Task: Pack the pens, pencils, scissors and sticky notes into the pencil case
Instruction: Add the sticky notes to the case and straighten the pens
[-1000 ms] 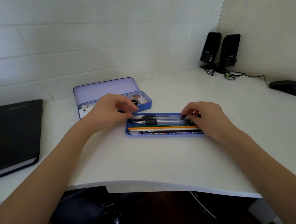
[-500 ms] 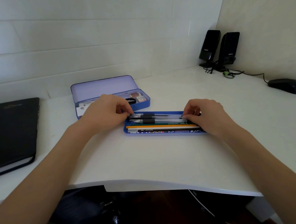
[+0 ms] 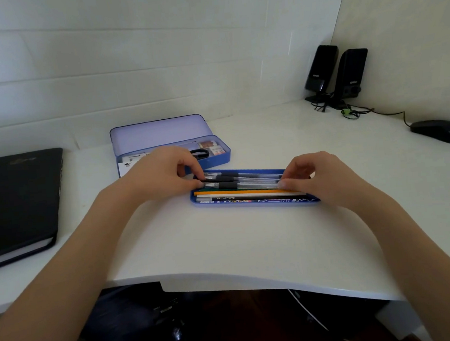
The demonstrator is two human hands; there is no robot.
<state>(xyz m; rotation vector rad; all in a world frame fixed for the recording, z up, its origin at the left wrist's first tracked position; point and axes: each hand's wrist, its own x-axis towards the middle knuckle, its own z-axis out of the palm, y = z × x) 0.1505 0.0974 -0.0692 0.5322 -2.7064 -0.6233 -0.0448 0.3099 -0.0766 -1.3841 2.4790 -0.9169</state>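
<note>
A shallow blue tray [image 3: 253,203] lies on the white desk with clear pens [image 3: 248,180] at its far side and pencils [image 3: 244,193] nearer me. My left hand [image 3: 163,174] pinches the pens' tips at the tray's left end. My right hand [image 3: 323,179] pinches their other ends at the right. Behind stands the open blue pencil case [image 3: 217,159], lid up, with black scissors [image 3: 200,153] and small pads of sticky notes [image 3: 213,147] inside; my left hand hides part of it.
A black notebook [image 3: 15,201] lies at the left. Two black speakers [image 3: 337,74] with cables stand in the back right corner, and a black mouse [image 3: 439,131] sits at the far right. The desk's curved front edge [image 3: 226,275] runs near me.
Both hands have stayed at the ends of the pens, with fingers shifting slightly. The view has moved a little; the tray and case sit where they were.
</note>
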